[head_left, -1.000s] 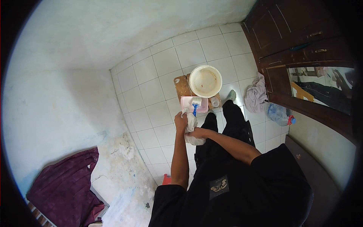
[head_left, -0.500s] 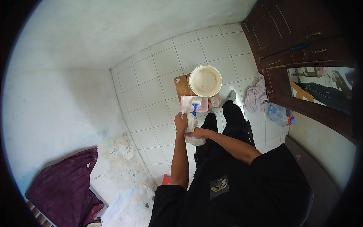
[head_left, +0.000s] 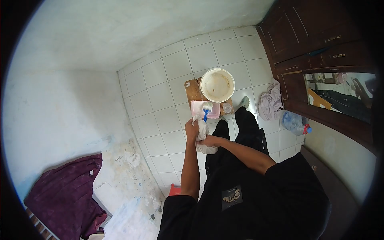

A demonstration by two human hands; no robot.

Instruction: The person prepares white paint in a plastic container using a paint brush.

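Observation:
My left hand [head_left: 191, 130] is closed on the upper end of a whitish cloth or bag [head_left: 203, 130]. Lower down, my right hand [head_left: 211, 141] grips the same bundle, whose lower part bulges beneath it. Just beyond my hands, a pink tray [head_left: 197, 109] lies on a wooden board or stool [head_left: 193, 90]. A brush with a blue handle [head_left: 206, 114] and pale bristles rests in the tray. Behind it stands a round whitish bucket [head_left: 217, 85], with a small clear cup [head_left: 227, 107] at the tray's right.
A pale cloth [head_left: 270, 101] and a large clear bottle [head_left: 293, 122] with a red cap lie by the dark wooden cabinet [head_left: 294, 86]. Purple fabric [head_left: 66, 194] hangs at the lower left. A red object [head_left: 175, 190] is beside my left arm. My feet are right of the board.
The view has shifted very slightly. Both hands keep their hold on the whitish bundle, with no clear movement.

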